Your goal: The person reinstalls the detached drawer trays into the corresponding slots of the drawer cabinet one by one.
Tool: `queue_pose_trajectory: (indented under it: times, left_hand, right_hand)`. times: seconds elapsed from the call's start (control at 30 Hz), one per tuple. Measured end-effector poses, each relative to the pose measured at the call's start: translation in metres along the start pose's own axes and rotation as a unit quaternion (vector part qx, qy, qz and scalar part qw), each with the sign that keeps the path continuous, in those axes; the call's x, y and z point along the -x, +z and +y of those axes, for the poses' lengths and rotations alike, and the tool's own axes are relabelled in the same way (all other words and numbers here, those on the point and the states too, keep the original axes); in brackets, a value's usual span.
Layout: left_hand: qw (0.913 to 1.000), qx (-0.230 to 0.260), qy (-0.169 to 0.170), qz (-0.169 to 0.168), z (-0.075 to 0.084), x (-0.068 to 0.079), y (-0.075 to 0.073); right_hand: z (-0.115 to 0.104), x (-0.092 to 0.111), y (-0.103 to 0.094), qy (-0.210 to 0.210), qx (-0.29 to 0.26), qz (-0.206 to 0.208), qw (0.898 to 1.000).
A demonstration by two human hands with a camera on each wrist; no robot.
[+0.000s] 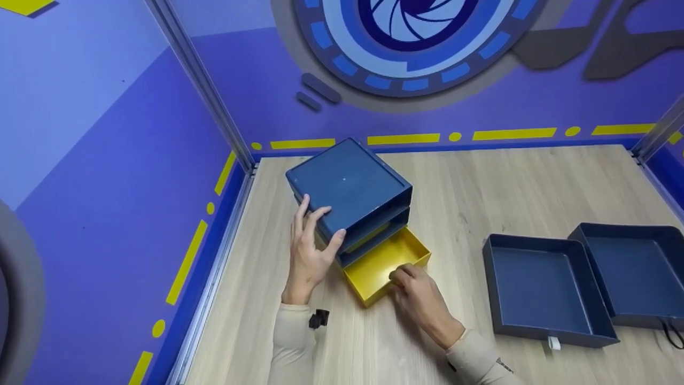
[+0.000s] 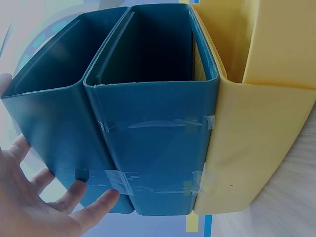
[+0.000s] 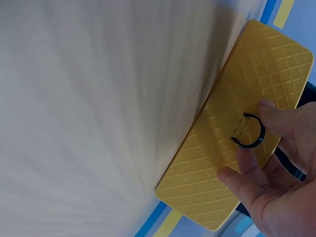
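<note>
A dark blue drawer cabinet [image 1: 347, 182] stands on the wooden table, its upper slots without drawers. My left hand [image 1: 310, 251] rests on its left edge, fingers spread and thumb near the front corner. In the left wrist view, fingertips touch the side of the blue unit [image 2: 153, 148], and clear tape joins it to its neighbour. From the bottom yellow unit [image 2: 256, 148] a yellow drawer [image 1: 385, 262] sticks partway out. My right hand [image 1: 422, 299] holds its front wall with bent fingers. In the right wrist view, thumb and fingers lie around a black loop pull [image 3: 260, 131] on the patterned front.
To the right on the table lie two dark blue drawers, one [image 1: 539, 289] with a white tab [image 1: 554, 343], the other [image 1: 636, 272] with a black loop. Purple printed walls [image 1: 454, 117] bound the table at the back and left.
</note>
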State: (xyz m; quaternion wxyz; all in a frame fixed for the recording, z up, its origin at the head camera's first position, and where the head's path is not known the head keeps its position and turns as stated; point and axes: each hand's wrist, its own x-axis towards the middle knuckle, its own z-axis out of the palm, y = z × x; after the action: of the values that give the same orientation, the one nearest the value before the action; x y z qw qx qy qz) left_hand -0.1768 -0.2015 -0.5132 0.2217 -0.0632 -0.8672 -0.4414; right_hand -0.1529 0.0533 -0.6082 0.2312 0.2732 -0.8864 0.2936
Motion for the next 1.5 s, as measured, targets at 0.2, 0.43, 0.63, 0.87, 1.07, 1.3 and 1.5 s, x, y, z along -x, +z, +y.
queue_pose_trajectory:
  times: [0.2,0.43,0.63,0.87,1.07,1.3,1.5]
  left_hand:
    - [0.9999,0.002,0.009,0.006,0.000,0.000,0.000]
    - [1.0000,0.000,0.003,0.002,0.000,0.001,0.000]
    - [1.0000,0.004,0.006,0.003,0.002,-0.001,0.000]
    - [1.0000,0.002,0.001,-0.001,0.001,-0.002,0.001]
    - [1.0000,0.004,0.006,0.003,0.000,0.002,0.001]
    - [1.0000,0.000,0.003,0.004,-0.001,0.002,0.000]
    - [1.0000,0.001,-0.001,0.003,0.000,0.000,0.002]
  right_hand:
    - [0.000,0.000,0.001,-0.003,0.005,0.001,1.000]
    - [0.000,-0.002,0.001,-0.003,0.006,0.001,1.000]
    - [0.001,-0.005,0.001,-0.005,-0.002,-0.003,1.000]
    - [0.006,-0.003,-0.001,-0.014,0.005,-0.015,1.000]
    - [0.002,0.004,-0.004,-0.028,0.007,0.018,0.999]
    - [-0.006,0.010,-0.010,-0.073,0.005,0.068,0.995]
    - [-0.003,0.010,-0.010,-0.064,0.031,0.033,0.997]
